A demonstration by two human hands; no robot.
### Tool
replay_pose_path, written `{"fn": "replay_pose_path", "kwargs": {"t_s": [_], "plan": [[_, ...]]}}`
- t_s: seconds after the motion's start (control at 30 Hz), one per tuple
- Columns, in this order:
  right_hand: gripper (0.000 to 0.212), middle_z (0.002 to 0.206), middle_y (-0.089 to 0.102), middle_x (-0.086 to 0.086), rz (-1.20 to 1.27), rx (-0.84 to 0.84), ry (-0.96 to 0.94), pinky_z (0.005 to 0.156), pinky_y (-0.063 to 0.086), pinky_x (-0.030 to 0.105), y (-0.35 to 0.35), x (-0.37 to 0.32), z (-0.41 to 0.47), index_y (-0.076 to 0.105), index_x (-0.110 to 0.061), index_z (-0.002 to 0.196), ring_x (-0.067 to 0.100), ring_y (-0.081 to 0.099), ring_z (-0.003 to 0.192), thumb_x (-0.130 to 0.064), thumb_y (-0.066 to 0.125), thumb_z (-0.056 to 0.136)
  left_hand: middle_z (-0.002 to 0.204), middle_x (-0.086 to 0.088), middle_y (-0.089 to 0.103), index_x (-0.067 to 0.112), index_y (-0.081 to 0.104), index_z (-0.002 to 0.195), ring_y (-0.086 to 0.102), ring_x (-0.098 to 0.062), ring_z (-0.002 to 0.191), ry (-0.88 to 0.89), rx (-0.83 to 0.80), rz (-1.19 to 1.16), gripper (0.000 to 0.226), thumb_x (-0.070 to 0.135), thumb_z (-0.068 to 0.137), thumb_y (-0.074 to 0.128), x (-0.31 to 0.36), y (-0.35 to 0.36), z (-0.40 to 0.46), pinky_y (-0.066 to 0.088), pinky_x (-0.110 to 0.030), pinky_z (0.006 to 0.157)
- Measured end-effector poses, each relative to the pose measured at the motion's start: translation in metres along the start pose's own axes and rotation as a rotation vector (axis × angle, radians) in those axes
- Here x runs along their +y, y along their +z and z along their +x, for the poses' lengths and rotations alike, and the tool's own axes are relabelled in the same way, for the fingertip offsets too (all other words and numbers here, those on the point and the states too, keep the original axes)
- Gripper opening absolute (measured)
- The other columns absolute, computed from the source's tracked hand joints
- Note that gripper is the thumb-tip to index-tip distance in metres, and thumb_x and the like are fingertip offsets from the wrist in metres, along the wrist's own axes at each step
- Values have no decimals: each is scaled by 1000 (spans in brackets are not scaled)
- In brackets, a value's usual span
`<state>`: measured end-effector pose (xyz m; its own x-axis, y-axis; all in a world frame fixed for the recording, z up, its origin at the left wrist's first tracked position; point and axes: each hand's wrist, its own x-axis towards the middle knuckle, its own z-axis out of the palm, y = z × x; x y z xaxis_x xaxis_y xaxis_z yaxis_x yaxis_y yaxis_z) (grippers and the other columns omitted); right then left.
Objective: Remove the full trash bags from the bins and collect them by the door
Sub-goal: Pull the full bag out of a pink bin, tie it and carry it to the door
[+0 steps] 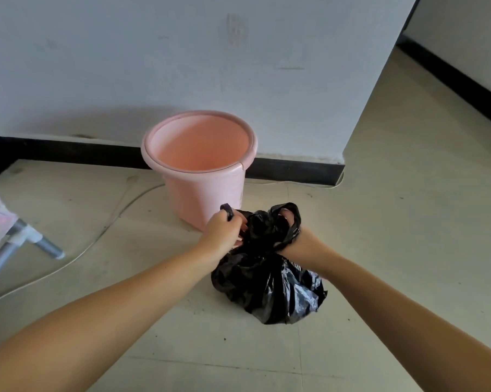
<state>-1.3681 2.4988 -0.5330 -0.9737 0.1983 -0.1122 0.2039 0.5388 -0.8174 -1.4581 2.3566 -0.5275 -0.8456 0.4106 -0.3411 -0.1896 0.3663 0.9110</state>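
A full black trash bag (269,287) sits on the tiled floor just in front of a pink bin (207,193) that stands by the wall with nothing inside it. My left hand (223,232) is closed on one black handle strip at the top left of the bag. My right hand (298,241) grips the other handle, which is looped over it at the top right. Both hands meet at the bag's gathered neck.
A white cable (103,233) runs across the floor to the left of the bin. A metal frame leg with pink fabric (26,239) stands at the far left. A black skirting board (295,168) lines the wall, and the floor opens into a passage (425,154) at the right.
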Motion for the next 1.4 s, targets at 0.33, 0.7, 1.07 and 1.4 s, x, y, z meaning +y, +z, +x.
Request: {"fn": "replay_pose_path", "kwargs": {"t_s": [0.33, 0.7, 1.07, 1.4], "plan": [[49, 122, 55, -25, 498, -413, 124, 106, 34, 22, -57, -36, -6, 46, -42, 125, -3, 44, 123, -31, 60, 79, 60, -6, 38, 7, 44, 71, 34, -16, 52, 311, 223, 329, 22, 14, 92, 46, 26, -35, 5, 23, -28, 51], [9, 101, 71, 4, 552, 409, -155, 82, 51, 24, -59, -68, 5, 66, -15, 86, 11, 65, 97, -19, 58, 87, 69, 19, 64, 28, 60, 73, 61, 2, 72, 606, 273, -184, 22, 12, 85, 52, 73, -59, -8, 45, -12, 74], [10, 82, 62, -26, 122, -159, -327, 70, 44, 3, -18, -81, -4, 53, -37, 88, -17, 56, 79, -32, 61, 87, 68, 9, 63, 27, 63, 80, 60, -9, 69, 747, -304, 131, 12, 19, 85, 54, 89, -16, -58, 50, -27, 75], [43, 62, 55, 2, 350, 33, 129, 59, 45, 24, -18, -66, -7, 61, -12, 74, 11, 54, 56, -43, 39, 94, 86, 16, 62, 19, 66, 103, 59, -4, 85, 724, -149, 507, 16, 14, 91, 58, 53, -31, -30, 47, -22, 85]]}}
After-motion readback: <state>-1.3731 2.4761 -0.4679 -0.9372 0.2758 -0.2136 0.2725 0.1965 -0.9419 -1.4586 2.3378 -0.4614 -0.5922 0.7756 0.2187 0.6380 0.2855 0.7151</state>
